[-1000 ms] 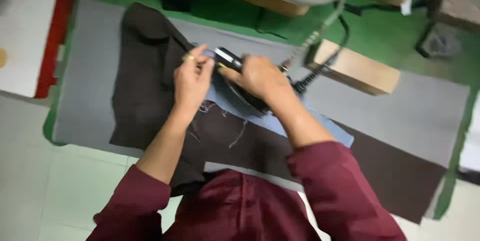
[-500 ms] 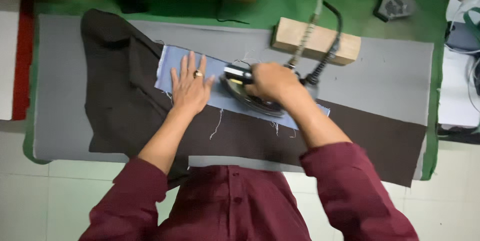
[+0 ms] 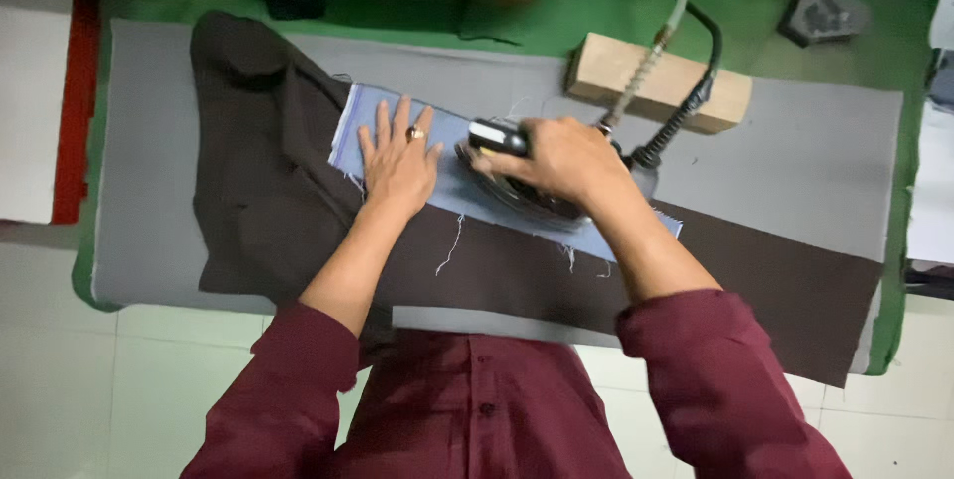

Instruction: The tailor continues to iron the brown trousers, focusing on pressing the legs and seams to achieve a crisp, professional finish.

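The person wears a dark maroon, long-sleeved shirt with a row of small dark buttons down the front placket. Both sleeves are pushed up to about the elbow, bunching into soft folds and leaving the forearms bare. The left hand (image 3: 399,163) carries a gold-coloured ring with a pale stone; the right hand (image 3: 553,158) is bare.

grey pressing table (image 3: 795,141) | on it: dark brown cloth (image 3: 268,181); wooden block (image 3: 616,77)
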